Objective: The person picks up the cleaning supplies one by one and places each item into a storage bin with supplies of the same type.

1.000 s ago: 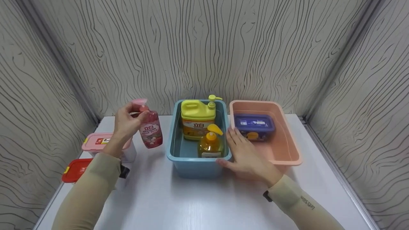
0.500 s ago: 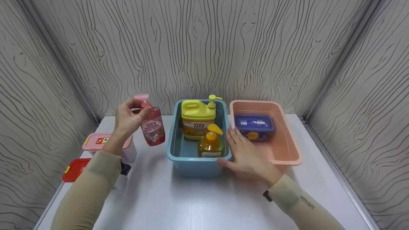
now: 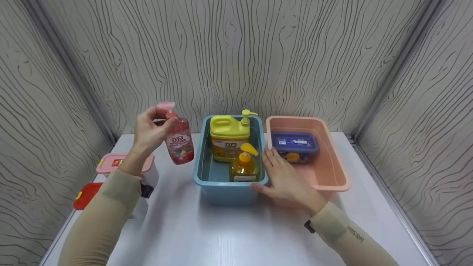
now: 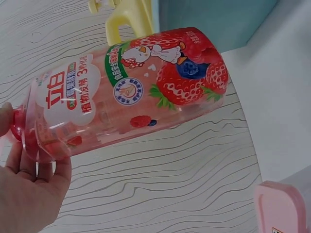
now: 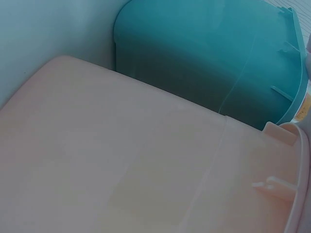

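Observation:
My left hand (image 3: 149, 131) pinches the neck of a pink pump bottle (image 3: 180, 145), held above the white table just left of the blue tub (image 3: 229, 195). The bottle leans, its base towards the tub. In the left wrist view, the bottle's strawberry label (image 4: 126, 92) fills the middle, and the left hand (image 4: 36, 194) is at its neck. With straight fingers, my right hand (image 3: 286, 181) rests on the adjoining rims of the blue tub and the peach tub (image 3: 337, 166). Inside the blue tub stand a yellow jug (image 3: 229, 129) and an amber pump bottle (image 3: 242, 170).
A dark blue lidded box (image 3: 295, 142) lies in the peach tub. At the left are a pink-lidded box (image 3: 109, 162) and a red-lidded box (image 3: 88, 194), partly behind my left arm. Wood-patterned walls (image 3: 236, 55) enclose the table.
My left hand has lifted the pink pump bottle higher and moved it slightly right, towards the blue tub. The right hand has stayed put on the rims.

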### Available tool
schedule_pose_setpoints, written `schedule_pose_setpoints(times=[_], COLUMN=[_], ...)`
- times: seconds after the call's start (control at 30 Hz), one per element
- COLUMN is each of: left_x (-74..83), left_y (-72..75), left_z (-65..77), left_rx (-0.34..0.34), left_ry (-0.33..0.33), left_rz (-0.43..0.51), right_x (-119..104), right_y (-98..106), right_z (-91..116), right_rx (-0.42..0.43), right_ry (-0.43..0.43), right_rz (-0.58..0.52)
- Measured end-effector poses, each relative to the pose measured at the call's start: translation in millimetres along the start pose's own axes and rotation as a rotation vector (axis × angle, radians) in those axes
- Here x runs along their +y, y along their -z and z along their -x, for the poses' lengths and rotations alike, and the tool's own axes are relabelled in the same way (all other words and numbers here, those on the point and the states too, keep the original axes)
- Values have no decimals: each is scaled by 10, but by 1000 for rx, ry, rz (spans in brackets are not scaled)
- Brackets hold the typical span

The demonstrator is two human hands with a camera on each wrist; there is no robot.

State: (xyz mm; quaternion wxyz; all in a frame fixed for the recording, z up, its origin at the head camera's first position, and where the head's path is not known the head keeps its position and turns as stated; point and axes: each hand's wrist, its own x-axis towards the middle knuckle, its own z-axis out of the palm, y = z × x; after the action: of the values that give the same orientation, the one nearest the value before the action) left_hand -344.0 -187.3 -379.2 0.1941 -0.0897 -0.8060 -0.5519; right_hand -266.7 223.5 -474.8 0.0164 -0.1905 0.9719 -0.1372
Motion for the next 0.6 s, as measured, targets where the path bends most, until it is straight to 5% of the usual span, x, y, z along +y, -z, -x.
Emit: schedule_pose_setpoints(times=[0.4,0.6], left_x=[185,269], left_y=[-36,-30], left_z=[-18,-51], left_rx=[-18,-15], left_ry=[-109,-111], left_rz=[-21,-25], right_x=[2,10], right_y=[1,-11], right_z=[-12,-13], right_rx=[13,7], right_ry=[8,1], right_rz=[13,0])
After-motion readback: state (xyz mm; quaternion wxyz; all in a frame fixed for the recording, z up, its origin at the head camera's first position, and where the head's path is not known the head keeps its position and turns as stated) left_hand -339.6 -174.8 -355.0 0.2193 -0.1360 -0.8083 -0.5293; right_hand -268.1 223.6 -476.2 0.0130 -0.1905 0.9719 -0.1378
